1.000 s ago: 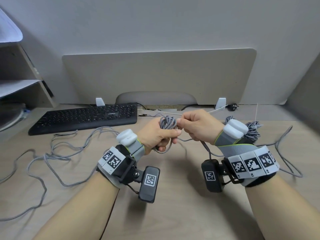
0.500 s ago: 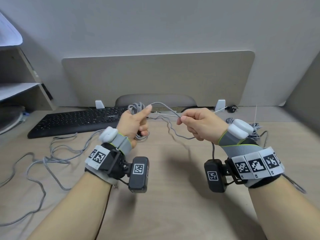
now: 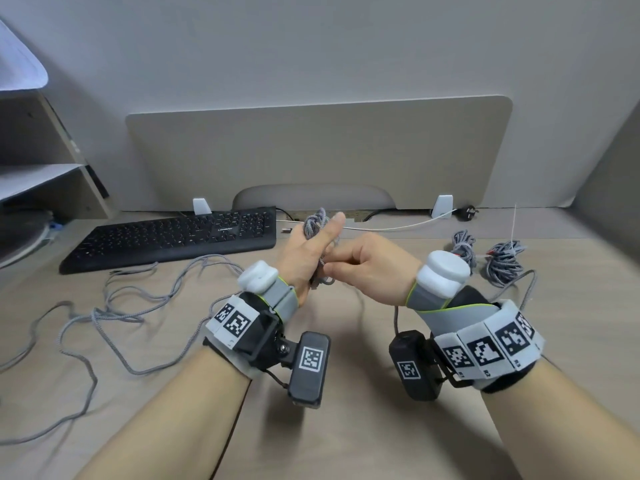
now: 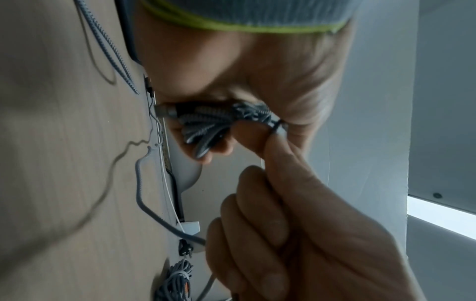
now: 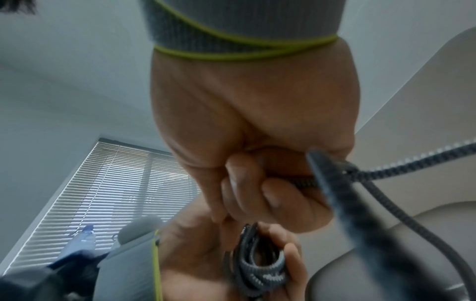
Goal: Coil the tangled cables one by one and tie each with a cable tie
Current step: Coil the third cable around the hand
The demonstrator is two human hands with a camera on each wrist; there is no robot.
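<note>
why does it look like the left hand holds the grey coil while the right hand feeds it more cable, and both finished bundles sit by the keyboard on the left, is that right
Not quite. The left hand does hold the grey coil and the right hand grips its free cable, but the finished bundles lie on the right side of the desk, away from the keyboard. The head view shows this.

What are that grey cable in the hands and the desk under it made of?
The cable looks sheathed in woven fabric: a two-tone grey braid pattern with a matte surface, held by the left hand. The desk looks like pale wood-grain laminate, smooth with faint streaks; solid wood cannot be ruled out.
</note>
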